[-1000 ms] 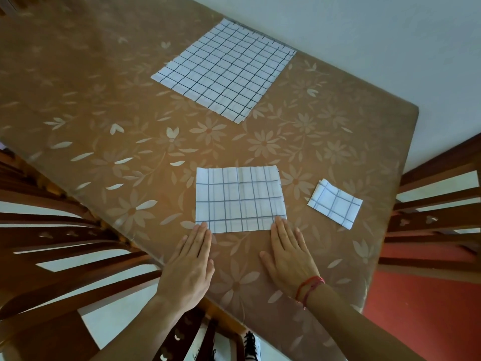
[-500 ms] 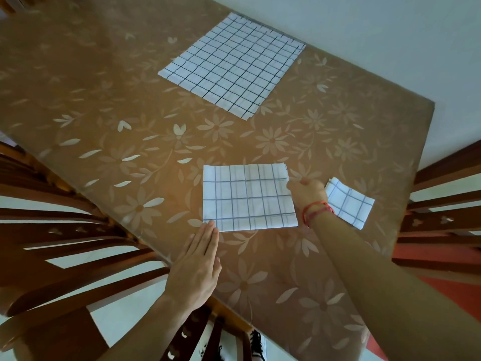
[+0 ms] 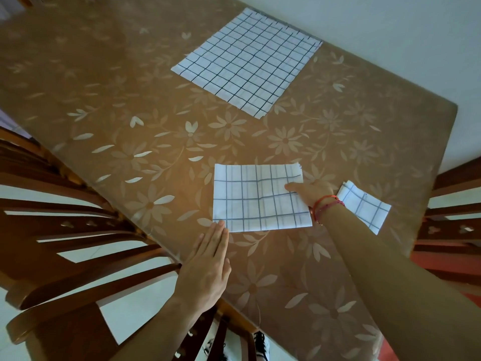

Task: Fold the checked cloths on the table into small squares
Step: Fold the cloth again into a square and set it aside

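1. Now, in the head view, the right hand (image 3: 311, 191), with a red thread bracelet (image 3: 326, 204) at the wrist, sits on the right edge of the half-folded white rectangular cloth with grey checks (image 3: 257, 199). A second ago it lay flat on the brown flower-patterned table (image 3: 130, 113) at the cloth's near edge.
2. One finger reaches leftward over the fabric and the check lines buckle toward it. The back of the hand hides the rest, so I cannot tell whether it pinches the edge or only presses it.
3. The left hand (image 3: 208, 261) has hardly moved: it lies flat, fingers straight and together, with the fingertips touching the near left corner of the half-folded cloth.
4. That cloth lies near the table's front edge, between the two hands. The shift suggests the next fold, right side over left, is starting while the left hand steadies the other end.
5. Just beside the right wrist lies a small folded checked square (image 3: 364, 207), seemingly finished. Well apart, at the far side, the large white cloth with black checks (image 3: 247, 61) lies flat and unfolded. So one cloth looks done, one is halfway and one waits.
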A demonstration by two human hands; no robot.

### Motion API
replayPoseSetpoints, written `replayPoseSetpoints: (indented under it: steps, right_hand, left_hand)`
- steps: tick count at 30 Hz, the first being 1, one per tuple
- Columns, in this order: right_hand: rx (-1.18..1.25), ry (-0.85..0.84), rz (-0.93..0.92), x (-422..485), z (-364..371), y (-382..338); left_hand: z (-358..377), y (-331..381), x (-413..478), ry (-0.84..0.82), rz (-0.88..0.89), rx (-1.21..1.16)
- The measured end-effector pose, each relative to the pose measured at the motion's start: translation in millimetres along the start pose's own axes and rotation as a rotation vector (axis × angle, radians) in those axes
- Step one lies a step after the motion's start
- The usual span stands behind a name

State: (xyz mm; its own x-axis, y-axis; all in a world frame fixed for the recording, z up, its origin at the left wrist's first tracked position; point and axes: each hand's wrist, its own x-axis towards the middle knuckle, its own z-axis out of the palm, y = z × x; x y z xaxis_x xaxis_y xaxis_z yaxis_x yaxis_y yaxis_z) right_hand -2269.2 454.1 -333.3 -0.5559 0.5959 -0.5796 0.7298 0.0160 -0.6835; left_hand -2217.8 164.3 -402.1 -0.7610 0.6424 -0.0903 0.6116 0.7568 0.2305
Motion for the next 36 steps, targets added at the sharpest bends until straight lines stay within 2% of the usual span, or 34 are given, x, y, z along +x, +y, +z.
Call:
replayPoseSetpoints:
  steps: [3,8,12,17,19,22,25,31,34,36]
  right_hand:
    - [0.013,0.004,-0.056,0.9,-0.5,2.5]
    - [0.018,0.011,-0.039,-3.2,-8.6,15.9]
    - [0.053,0.079,-0.035,-16.0,-17.2,32.3]
    - [0.322,0.23,0.082,-40.4,-20.6,53.9]
    - [0.476,0.236,0.14,-53.4,-14.2,63.9]
    - [0.663,0.122,0.247,-78.6,-2.0,69.0]
    - [0.716,0.01,0.323,-98.7,10.3,74.9]
    - [0.778,-0.144,0.339,-125.4,21.7,95.0]
    - [0.831,-0.331,0.319,-131.1,20.2,108.8]
    - [0.739,-0.424,0.221,-131.0,16.0,119.6]
  left_hand:
    - [1.2,-0.7,-0.8,-0.009,-0.012,-0.017]
    - [0.0,-3.1,-0.1,-0.004,-0.003,-0.077]
    - [-2.6,-7.1,0.1,0.011,0.007,-0.147]
    - [-9.3,-2.9,2.3,0.054,0.019,-0.166]
    - [-11.9,5.1,4.4,0.073,0.046,-0.164]
    - [-18.8,18.1,10.3,0.081,0.062,-0.142]
    - [-21.2,25.7,18.0,0.083,0.134,-0.147]
    - [-18.3,27.4,21.1,0.003,0.176,-0.057]
    - [-11.3,22.2,14.8,-0.011,0.193,-0.031]
    - [-8.9,19.1,12.2,0.005,0.196,-0.019]
